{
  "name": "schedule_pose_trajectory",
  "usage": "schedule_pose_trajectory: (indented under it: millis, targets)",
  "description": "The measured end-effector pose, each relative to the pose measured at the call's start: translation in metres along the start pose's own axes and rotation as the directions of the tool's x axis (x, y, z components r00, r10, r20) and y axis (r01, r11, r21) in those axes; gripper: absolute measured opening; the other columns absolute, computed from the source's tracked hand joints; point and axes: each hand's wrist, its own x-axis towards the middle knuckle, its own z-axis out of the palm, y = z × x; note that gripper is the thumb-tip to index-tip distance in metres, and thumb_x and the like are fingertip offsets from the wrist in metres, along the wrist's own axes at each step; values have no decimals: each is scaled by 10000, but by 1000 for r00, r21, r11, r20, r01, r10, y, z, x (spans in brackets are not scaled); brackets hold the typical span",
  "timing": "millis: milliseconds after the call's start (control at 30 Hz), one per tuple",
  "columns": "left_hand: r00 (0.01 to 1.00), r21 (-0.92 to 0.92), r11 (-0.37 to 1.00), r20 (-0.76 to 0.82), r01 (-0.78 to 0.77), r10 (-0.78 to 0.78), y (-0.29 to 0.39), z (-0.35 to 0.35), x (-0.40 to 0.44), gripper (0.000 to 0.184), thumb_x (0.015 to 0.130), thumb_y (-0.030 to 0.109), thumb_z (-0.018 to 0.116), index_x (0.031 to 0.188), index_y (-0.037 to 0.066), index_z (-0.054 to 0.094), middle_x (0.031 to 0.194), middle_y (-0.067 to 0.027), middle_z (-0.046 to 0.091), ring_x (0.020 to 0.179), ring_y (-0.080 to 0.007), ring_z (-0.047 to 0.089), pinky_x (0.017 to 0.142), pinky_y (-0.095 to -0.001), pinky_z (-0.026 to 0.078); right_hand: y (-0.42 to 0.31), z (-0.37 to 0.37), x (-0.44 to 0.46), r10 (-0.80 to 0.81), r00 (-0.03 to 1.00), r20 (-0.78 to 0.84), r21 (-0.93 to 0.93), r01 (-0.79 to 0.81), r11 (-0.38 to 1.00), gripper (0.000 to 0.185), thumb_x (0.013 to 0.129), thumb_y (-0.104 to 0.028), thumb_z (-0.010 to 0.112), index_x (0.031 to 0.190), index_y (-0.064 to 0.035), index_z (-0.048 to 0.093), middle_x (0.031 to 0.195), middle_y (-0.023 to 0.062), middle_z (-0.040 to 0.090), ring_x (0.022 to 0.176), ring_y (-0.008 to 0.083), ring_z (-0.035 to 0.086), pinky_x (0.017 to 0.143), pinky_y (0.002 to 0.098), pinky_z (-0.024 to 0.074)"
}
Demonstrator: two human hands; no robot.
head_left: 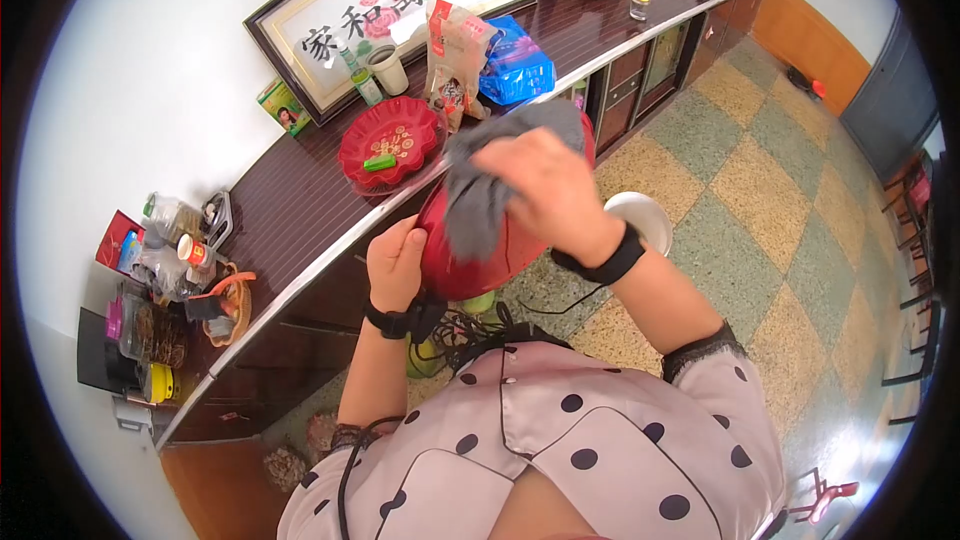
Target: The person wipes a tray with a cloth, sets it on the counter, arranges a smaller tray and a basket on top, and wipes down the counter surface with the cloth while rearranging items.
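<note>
My left hand point(395, 265) grips the near left rim of a red tray point(455, 278), its thumb on top and the fingers hidden beneath. The tray is tilted in front of my body, beside the counter edge. Across its upper part lies a dark grey cloth point(475, 205), bunched under my right hand point(550, 190). That hand is somewhat blurred, its fingers curled over the cloth against the tray. On the counter just beyond sits a red scalloped plate point(350, 155) holding a small green packet point(380, 163).
A dark counter point(290, 180) runs along the wall, bearing a framed picture point(340, 70), a paper bag point(450, 50), a blue package point(515, 65), a cup point(386, 70) and a glass point(640, 5). A white bucket point(645, 215) stands on the checkered floor point(740, 240). Chairs point(910, 260) line the right.
</note>
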Motion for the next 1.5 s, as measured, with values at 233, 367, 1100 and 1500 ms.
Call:
schedule_pose_trajectory:
  millis: [233, 367, 1100, 1500]
  targets:
    - [998, -199, 979, 44, 51, -43, 23, -9, -3, 334, 966, 219, 517, 1096, -71, 620, 914, -67, 659, 834, -131, 591, 776, -252, 455, 92, -3, -60, 617, 774, -143, 56, -616, 786, 376, 781, -29, 556, 1156, -44, 580, 1062, 182, 623, 1013, 365, 571, 897, 385, 458]
    - [999, -196, 980, 25, 40, -35, 15, -12, 0, 336, 963, 221, 513, 1089, -71, 620, 891, -63, 656, 814, -127, 584, 764, -252, 454, 138, 8, -113, 663, 736, -137, 66, -661, 747, 412, 820, -57, 595, 1229, -35, 541, 1148, 158, 613, 1063, 278, 589, 915, 354, 448]
    - [965, -615, 758, 253, 219, -73, -29, -10, -4, 445, 852, 165, 687, 1227, -23, 537, 1160, -52, 614, 1049, -129, 560, 917, -301, 440, 124, -42, -129, 943, 121, 309, 845, -489, -214, 339, 954, -215, 507, 1215, -2, 546, 1161, 108, 629, 998, 250, 615, 873, 368, 487]
    - [914, -392, 839, 300, 379, -273, -4, -1, -16, 237, 731, -6, 755, 956, -2, 680, 992, -40, 680, 893, -115, 608, 810, -271, 481, 144, -10, -166, 935, 201, 292, 679, -732, -54, 287, 916, -117, 516, 1188, -34, 554, 1019, 68, 637, 897, 181, 612, 791, 315, 489]
